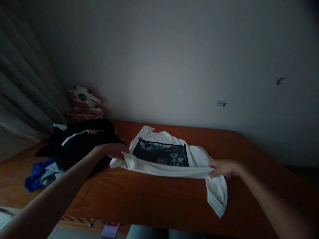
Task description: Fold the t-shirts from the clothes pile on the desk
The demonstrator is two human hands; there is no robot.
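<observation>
A white T-shirt (pixel 196 156) with a dark picture print lies spread on the wooden table (pixel 149 196). My left hand (pixel 116 151) grips its near left edge, the fingertips partly hidden by the cloth. At the near right edge, my right hand (pixel 224 167) pinches the fabric between thumb and fingers. The near edge is drawn into a taut band between both hands. A sleeve-like flap hangs below my right hand, its tip toward the table's front.
To the left lies a heap of black clothes (pixel 84 136), with a blue garment (pixel 37 174) and a grey one beside it. Behind them a cow-shaped plush toy (pixel 83 98) sits on stacked items. A wall (pixel 174 66) bounds the back; a curtain (pixel 22 83) hangs left.
</observation>
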